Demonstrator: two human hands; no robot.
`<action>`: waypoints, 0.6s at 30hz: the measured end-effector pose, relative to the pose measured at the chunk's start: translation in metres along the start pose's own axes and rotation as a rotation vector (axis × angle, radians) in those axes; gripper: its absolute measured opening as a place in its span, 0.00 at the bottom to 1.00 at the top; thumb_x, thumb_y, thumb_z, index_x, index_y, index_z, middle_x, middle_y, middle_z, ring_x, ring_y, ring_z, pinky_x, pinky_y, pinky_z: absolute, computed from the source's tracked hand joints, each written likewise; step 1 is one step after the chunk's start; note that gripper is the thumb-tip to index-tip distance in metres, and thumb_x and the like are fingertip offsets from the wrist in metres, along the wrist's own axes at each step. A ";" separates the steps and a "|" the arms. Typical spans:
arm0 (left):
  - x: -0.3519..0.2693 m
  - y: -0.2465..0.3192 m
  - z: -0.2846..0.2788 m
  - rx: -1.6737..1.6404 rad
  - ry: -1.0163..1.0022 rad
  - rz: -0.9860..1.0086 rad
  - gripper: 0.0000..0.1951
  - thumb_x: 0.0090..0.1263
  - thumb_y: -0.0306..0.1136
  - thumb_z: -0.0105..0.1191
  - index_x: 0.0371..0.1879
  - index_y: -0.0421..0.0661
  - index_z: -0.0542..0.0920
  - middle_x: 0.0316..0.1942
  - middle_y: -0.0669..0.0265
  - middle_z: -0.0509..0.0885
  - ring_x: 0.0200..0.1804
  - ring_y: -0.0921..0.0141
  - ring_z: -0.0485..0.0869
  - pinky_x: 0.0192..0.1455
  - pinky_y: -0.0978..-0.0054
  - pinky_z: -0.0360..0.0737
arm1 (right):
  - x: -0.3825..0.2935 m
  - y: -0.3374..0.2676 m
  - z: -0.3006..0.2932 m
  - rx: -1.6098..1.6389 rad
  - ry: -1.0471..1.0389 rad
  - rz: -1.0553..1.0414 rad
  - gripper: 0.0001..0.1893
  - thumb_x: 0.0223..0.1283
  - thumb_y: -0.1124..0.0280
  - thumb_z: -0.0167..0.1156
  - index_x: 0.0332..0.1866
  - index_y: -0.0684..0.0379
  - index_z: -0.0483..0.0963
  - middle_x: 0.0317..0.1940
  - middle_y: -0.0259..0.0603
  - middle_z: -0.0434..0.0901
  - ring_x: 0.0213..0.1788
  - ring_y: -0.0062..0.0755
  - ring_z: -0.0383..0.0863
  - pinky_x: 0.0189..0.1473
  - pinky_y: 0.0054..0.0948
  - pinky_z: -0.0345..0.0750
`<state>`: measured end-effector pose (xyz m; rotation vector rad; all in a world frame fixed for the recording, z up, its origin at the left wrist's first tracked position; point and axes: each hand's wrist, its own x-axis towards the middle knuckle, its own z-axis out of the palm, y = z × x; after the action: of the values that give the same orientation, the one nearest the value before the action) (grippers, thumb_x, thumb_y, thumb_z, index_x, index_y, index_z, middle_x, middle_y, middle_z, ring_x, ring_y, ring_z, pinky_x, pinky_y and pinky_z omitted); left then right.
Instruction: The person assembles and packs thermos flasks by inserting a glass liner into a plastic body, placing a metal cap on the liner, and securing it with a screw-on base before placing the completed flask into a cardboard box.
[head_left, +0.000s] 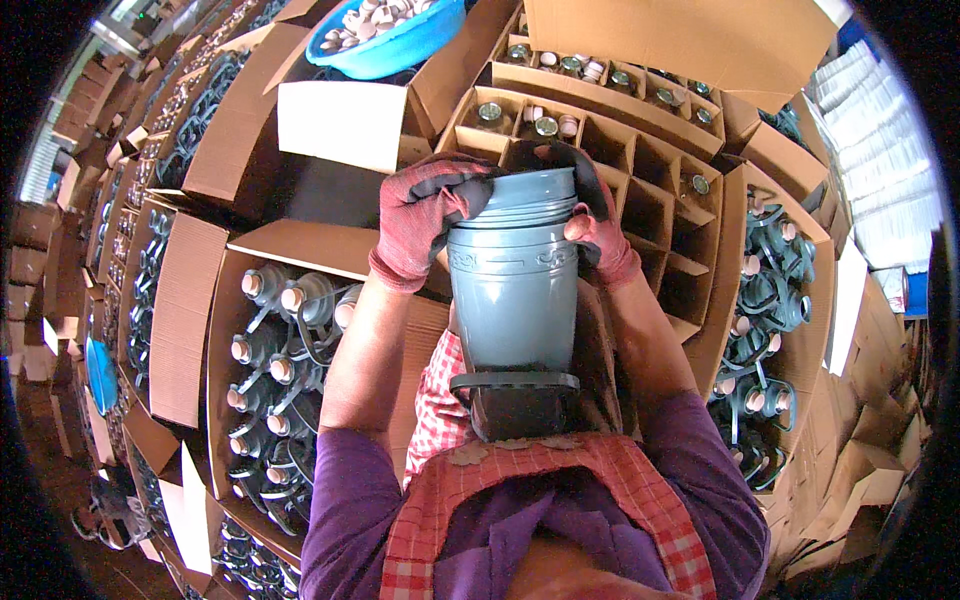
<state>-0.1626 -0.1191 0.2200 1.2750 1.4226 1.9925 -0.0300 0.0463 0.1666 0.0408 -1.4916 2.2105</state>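
Observation:
Both hands wear red work gloves with dark palms and fingers. Between them is a glossy grey-blue vessel (514, 292) with a relief band near its wide rim and a dark, narrower lower end towards my apron. My left hand (435, 210) grips the rim on its left side. On the rim's right side is my right hand (596, 214), its bare-looking thumb tip against the vessel. A flat, dark curved strap (514, 380) crosses the vessel's lower part. Some fingertips are hidden behind the rim.
Behind the hands stands a divided cardboard box (656, 214) holding several capped bottles. Boxes of stoppered bottles with handles flank me on the left (281, 367) and right (772, 300). A blue plastic basin (367, 61) of pale stoppers sits on a box at the upper left.

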 end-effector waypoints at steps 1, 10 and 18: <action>-0.002 0.002 0.001 -0.002 -0.005 -0.017 0.11 0.53 0.23 0.55 0.35 0.34 0.79 0.37 0.59 0.81 0.30 0.74 0.78 0.30 0.83 0.74 | -0.001 0.000 -0.001 0.005 0.004 -0.004 0.40 0.29 0.70 0.69 0.57 0.59 0.62 0.35 0.31 0.75 0.26 0.15 0.71 0.24 0.15 0.68; 0.022 -0.009 0.002 -0.008 -0.104 0.063 0.23 0.53 0.48 0.60 0.31 0.34 0.78 0.34 0.54 0.82 0.34 0.70 0.79 0.37 0.77 0.75 | 0.006 0.001 -0.008 -0.097 0.089 -0.089 0.36 0.27 0.63 0.72 0.48 0.63 0.67 0.36 0.33 0.75 0.34 0.21 0.73 0.35 0.21 0.70; 0.014 -0.015 -0.001 0.009 -0.058 0.092 0.10 0.50 0.29 0.54 0.29 0.37 0.80 0.30 0.60 0.81 0.34 0.70 0.79 0.36 0.77 0.76 | -0.014 0.017 -0.011 -0.071 0.399 0.071 0.47 0.24 0.77 0.69 0.61 0.58 0.58 0.50 0.35 0.69 0.49 0.31 0.70 0.50 0.32 0.71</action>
<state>-0.1734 -0.1035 0.2128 1.4141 1.3701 1.9930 -0.0216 0.0457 0.1430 -0.4555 -1.3587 2.0619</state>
